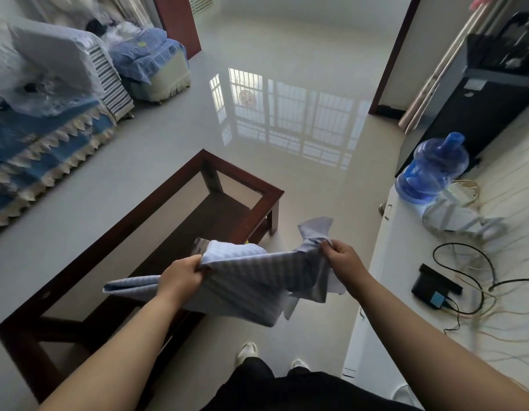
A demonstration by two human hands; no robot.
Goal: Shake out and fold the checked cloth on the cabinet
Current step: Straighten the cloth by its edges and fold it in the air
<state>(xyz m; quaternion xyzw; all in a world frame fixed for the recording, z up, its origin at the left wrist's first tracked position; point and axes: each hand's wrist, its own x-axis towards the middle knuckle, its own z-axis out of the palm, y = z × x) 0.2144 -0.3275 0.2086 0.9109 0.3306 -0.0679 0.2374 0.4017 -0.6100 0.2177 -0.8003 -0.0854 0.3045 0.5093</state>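
The pale blue checked cloth [251, 280] hangs stretched in the air between my two hands, above the floor in front of my legs. My left hand [181, 277] grips its left upper edge, fingers curled over the fabric. My right hand [343, 256] pinches the right upper corner, where a loose tip sticks up. The lower part of the cloth sags and billows, partly doubled over. The white cabinet [405, 292] stands to my right, and the cloth is off it.
A dark wooden coffee table with a glass top [156, 232] stands at the left, close to the cloth. On the cabinet lie a blue water bottle [432, 170], black cables [479, 280] and a small black box [435, 289]. Covered sofas [50, 114] line the far left.
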